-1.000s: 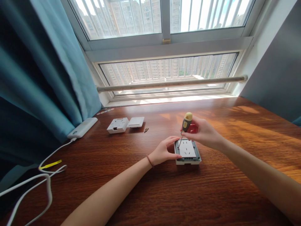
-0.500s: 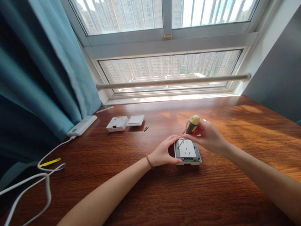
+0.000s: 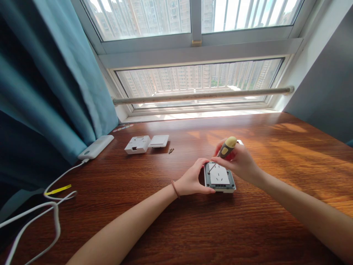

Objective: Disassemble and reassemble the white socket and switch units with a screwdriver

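One socket [image 3: 220,176] is sitting on the tabletop [image 3: 165,228], right of centre. My left grip [image 3: 194,180] is clasping its left side, thumb and fingers spread; my right grip [image 3: 242,162] is pinching a tilted screwdriver [image 3: 227,146], its tip reaching the socket's left margin. Farther left, screws [image 3: 171,151], a panel [image 3: 159,140] and a box [image 3: 138,144] are lying.

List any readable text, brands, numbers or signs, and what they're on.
None legible.
Screwdriver: no lettering can be made out.
Socket: slots visible, no lettering can be made out.
White power bank: dark oval mark, too small to read.
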The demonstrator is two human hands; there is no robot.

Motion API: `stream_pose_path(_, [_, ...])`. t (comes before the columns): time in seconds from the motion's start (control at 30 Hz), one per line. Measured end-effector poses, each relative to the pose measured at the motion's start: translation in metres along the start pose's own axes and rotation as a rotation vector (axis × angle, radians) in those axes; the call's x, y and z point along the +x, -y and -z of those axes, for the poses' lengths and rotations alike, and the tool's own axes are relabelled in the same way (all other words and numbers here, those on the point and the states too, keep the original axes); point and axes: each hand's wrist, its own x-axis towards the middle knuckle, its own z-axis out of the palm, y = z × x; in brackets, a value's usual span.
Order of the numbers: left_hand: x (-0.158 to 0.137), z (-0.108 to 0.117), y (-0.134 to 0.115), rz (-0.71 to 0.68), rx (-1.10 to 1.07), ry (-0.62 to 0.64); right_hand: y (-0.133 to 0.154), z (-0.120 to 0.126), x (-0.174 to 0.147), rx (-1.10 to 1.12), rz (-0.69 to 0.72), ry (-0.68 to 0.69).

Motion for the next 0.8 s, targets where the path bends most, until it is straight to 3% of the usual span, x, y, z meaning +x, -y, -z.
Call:
stream_pose_path(0.1, [0.000, -0.001, 0.001, 0.027, 0.008, -0.004, 0.002, 0.001, 0.000, 0.240, -0.137, 0.071])
stream_pose_path(0.3, [-0.001, -0.001, 0.001, 0.036, 0.033, -0.006, 0.016, 0.022, 0.004, 0.418, -0.289, 0.335])
stream_pose_path(0.4, [-0.002, -0.001, 0.002, 0.055, 0.042, -0.009, 0.014, 0.026, 0.003, 0.272, -0.259, 0.266])
stream_pose_path(0.53, [-0.002, -0.001, 0.003, 0.062, 0.073, -0.007, 0.004, 0.013, 0.001, -0.087, -0.150, -0.001])
stream_pose_path(0.63, [-0.002, 0.000, 0.002, 0.074, 0.093, 0.006, 0.000, 0.003, 0.001, 0.046, -0.185, -0.078])
stream_pose_path(0.8, [-0.002, 0.000, 0.001, 0.074, 0.103, 0.008, 0.003, 0.009, 0.007, 0.391, -0.308, 0.065])
